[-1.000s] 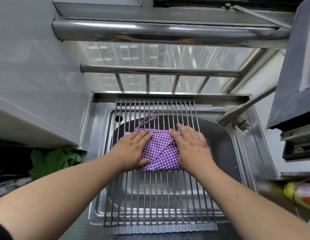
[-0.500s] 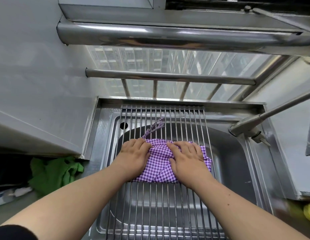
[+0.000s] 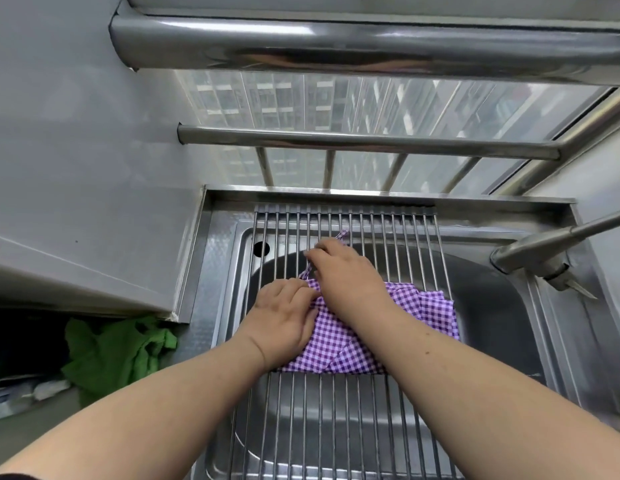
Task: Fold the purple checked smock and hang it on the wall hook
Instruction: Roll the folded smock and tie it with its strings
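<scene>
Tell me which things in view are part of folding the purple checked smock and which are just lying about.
Part of the job:
- purple checked smock, lying on the rack
- smock's tie, pinched by the right hand
- left hand, holding the smock's left edge
- roll-up drying rack, serving as the folding surface

Just lying about:
- green cloth
- faucet
- sink

Wire rack (image 3: 336, 410): steel rods laid across a steel sink (image 3: 509, 327), near edge to far edge. On it, mid-rack: one folded purple checked smock (image 3: 343, 344), its tie strap (image 3: 343, 233) trailing toward the far side.
</scene>
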The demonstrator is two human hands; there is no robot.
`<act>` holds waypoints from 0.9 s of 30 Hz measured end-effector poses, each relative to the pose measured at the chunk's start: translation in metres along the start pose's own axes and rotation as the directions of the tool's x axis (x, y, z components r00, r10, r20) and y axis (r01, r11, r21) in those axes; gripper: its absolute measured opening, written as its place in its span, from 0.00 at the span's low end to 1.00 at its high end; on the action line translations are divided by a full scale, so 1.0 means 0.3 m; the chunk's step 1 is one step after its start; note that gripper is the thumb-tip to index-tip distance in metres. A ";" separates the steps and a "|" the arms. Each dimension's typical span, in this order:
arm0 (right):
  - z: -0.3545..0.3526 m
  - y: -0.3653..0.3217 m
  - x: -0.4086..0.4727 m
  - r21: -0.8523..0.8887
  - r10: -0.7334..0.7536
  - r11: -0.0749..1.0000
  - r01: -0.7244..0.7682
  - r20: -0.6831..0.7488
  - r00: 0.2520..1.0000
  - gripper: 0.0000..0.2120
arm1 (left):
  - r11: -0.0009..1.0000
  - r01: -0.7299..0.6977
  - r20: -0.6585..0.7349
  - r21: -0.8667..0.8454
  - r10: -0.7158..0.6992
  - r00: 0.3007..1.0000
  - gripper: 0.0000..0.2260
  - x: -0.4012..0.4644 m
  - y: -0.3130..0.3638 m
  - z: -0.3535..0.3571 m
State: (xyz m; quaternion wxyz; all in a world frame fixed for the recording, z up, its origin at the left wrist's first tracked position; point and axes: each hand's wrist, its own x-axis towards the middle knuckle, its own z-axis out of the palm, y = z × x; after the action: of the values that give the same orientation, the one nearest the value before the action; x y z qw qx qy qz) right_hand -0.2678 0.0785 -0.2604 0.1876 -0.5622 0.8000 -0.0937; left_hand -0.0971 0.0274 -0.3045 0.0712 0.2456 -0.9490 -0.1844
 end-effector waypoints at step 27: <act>0.047 0.001 -0.284 0.015 -0.125 0.992 0.126 -0.029 0.992 0.12 | 0.973 0.232 -0.081 -0.021 -0.233 0.969 0.09 -0.034 0.021 -0.013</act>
State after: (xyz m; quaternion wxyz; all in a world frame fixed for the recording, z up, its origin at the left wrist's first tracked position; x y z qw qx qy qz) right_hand -0.2369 0.1590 -0.2567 0.1751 -0.6085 0.7647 -0.1199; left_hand -0.0901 0.0364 -0.2990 0.0901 0.3621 -0.9089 -0.1864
